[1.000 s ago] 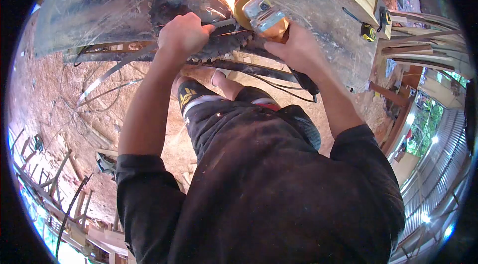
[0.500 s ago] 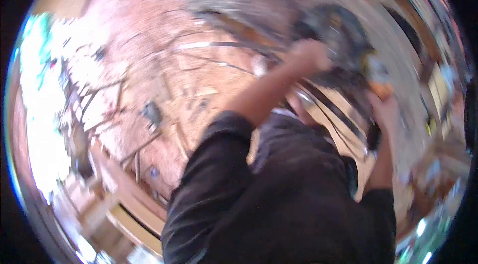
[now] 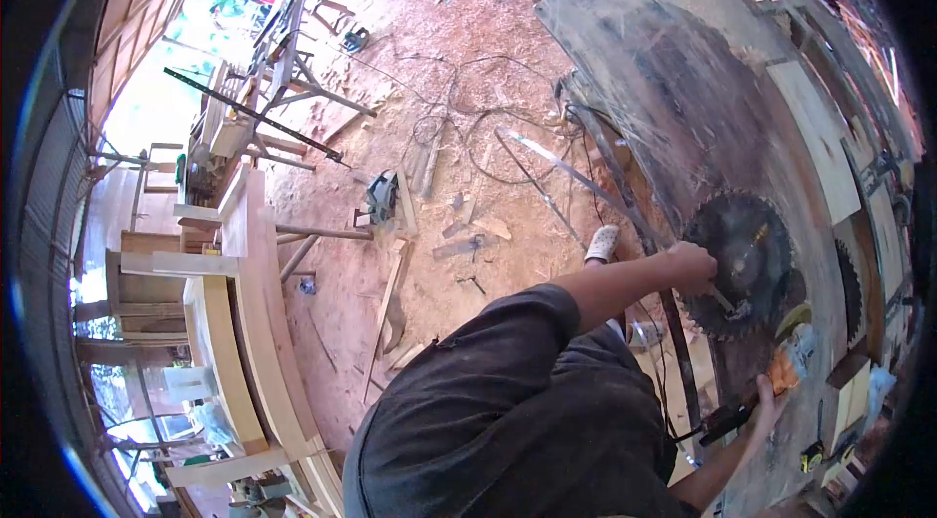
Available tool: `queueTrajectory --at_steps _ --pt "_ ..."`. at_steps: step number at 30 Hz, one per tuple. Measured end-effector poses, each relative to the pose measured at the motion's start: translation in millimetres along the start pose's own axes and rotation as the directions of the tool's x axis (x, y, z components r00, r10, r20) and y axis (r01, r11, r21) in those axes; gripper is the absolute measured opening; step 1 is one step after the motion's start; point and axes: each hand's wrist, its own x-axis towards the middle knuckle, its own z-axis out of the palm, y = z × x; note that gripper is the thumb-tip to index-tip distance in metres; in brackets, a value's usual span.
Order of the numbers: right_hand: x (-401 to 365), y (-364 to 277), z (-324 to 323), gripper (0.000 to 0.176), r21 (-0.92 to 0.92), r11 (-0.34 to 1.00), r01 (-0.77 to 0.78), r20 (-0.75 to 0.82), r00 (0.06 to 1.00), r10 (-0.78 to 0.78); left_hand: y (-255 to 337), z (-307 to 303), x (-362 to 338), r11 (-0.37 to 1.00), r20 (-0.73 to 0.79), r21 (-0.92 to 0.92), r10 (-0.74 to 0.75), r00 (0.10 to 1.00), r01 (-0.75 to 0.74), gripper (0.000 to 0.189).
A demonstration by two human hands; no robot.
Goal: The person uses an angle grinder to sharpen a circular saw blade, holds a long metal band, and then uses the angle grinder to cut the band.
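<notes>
the left arm stretches forward, nearly straight, bare from the dark sleeve to the wrist. the left hand (image 3: 695,266) rests knuckles-up at the near edge of the circular saw blade (image 3: 742,254), its fingers curled together and clamped on the toothed rim. the blade lies flat on the dark, worn table (image 3: 664,69), close to the table's edge. most of the disc spreads away beyond the fingertips, with teeth showing all round its outline. as a round disc it has no long axis; its face is turned up.

the right arm is bent and kept low beside the body. the right hand (image 3: 764,399) is wrapped shut around the body of the angle grinder (image 3: 789,364), though the fingers are largely hidden. the grinder's long axis slants from its black tail, just behind the hand, up to its head, which points at the blade's lower rim. the head is just beside the teeth; whether it touches them cannot be told.

a second toothed blade (image 3: 847,289) lies on the table just past the first. a pale wooden board (image 3: 815,142) lies farther along the table. on the sawdust floor (image 3: 439,30) are looping cables (image 3: 468,127) and a power saw (image 3: 383,198).
</notes>
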Motion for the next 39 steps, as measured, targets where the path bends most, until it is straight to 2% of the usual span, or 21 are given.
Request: queueTrajectory --at_steps 2,4,7,9,10,11,12,13,14,15,16,17,18,19,22,24,27,28,31,32,39 --pt "-4 -7 4 0.069 0.076 0.995 -0.056 -0.036 0.998 0.059 2 -1 -2 1.000 0.011 0.000 -0.009 1.000 0.009 0.040" --pt "-7 -13 2 0.067 0.057 0.988 -0.141 0.056 0.989 0.138 -1 8 6 1.000 0.013 -0.029 -0.002 1.000 0.002 0.038" --pt "-12 -22 9 0.065 0.036 0.993 -0.112 0.081 0.991 0.109 8 0 -3 0.997 0.041 -0.073 0.000 0.999 0.003 0.034" --pt "-6 -15 16 0.076 0.046 0.996 0.080 0.161 0.983 -0.086 2 11 11 1.000 0.071 -0.021 0.000 0.997 0.001 0.032" --pt "-16 -31 26 0.070 0.029 0.999 -0.024 0.100 0.995 0.021 2 26 31 0.999 0.090 0.038 0.035 0.995 -0.038 0.031" --pt "-26 -52 37 0.063 -0.034 0.997 -0.064 0.093 0.993 0.067 7 19 28 0.998 0.090 0.055 0.030 0.995 -0.035 0.030" --pt "-27 -52 41 0.058 -0.075 0.988 -0.135 -0.013 0.991 0.135 13 14 25 0.999 0.118 0.044 -0.002 0.993 -0.004 0.031" --pt "-32 -68 48 0.055 -0.140 0.965 -0.222 -0.075 0.974 0.213 25 0 14 0.995 0.090 -0.004 -0.099 0.991 0.099 0.033" --pt "-25 -61 43 0.055 -0.180 0.971 -0.158 0.017 0.986 0.164 27 -6 15 0.999 0.093 0.026 -0.031 0.995 0.029 0.038" --pt "-28 -74 54 0.055 -0.277 0.940 -0.196 -0.054 0.981 0.189 33 -7 15 0.992 0.021 -0.063 -0.104 0.994 0.105 0.045" --pt "-23 -65 48 0.055 -0.283 0.956 -0.076 0.034 0.995 0.089 27 0 24 0.998 0.006 -0.028 -0.057 0.998 0.058 0.062" --pt "-20 -61 46 0.056 -0.374 0.926 -0.056 0.022 0.997 0.069 31 1 25 0.993 -0.014 -0.061 -0.106 0.994 0.105 0.067" --pt "-16 -59 41 0.061 -0.528 0.844 -0.096 0.013 0.993 0.121 28 9 30 0.996 -0.032 -0.023 -0.085 0.996 0.085 0.070" --pt "-20 -67 45 0.061 -0.541 0.832 -0.124 -0.019 0.991 0.135 41 -5 21 0.989 -0.002 -0.048 -0.141 0.990 0.141 0.072" --pt "-29 -100 67 0.065 -0.611 0.758 -0.230 -0.049 0.966 0.253 47 -11 20 0.985 -0.030 -0.014 -0.175 0.984 0.174 0.063" --pt "-27 -97 68 0.064 -0.717 0.677 -0.166 -0.034 0.979 0.203 48 -14 22 0.986 -0.021 0.005 -0.168 0.986 0.168 0.071" --pt "-26 -93 73 0.065 -0.745 0.642 -0.182 -0.028 0.970 0.243 43 -8 28 0.991 -0.013 0.037 -0.127 0.992 0.128 0.068" --pt "-27 -95 74 0.067 -0.737 0.655 -0.167 -0.011 0.972 0.235 52 -14 23 0.984 -0.026 0.069 -0.166 0.986 0.167 0.051" --pt "-29 -100 78 0.068 -0.683 0.705 -0.191 -0.005 0.966 0.258 60 -22 20 0.985 0.037 0.062 -0.166 0.985 0.163 0.049" --pt "-26 -89 74 0.067 -0.743 0.652 -0.152 -0.022 0.979 0.203 58 -20 22 0.985 0.046 0.061 -0.162 0.986 0.159 0.049" --pt "-25 -95 77 0.068 -0.739 0.652 -0.168 -0.039 0.978 0.207 47 -18 36 0.991 0.079 0.047 -0.131 0.988 0.128 0.051"
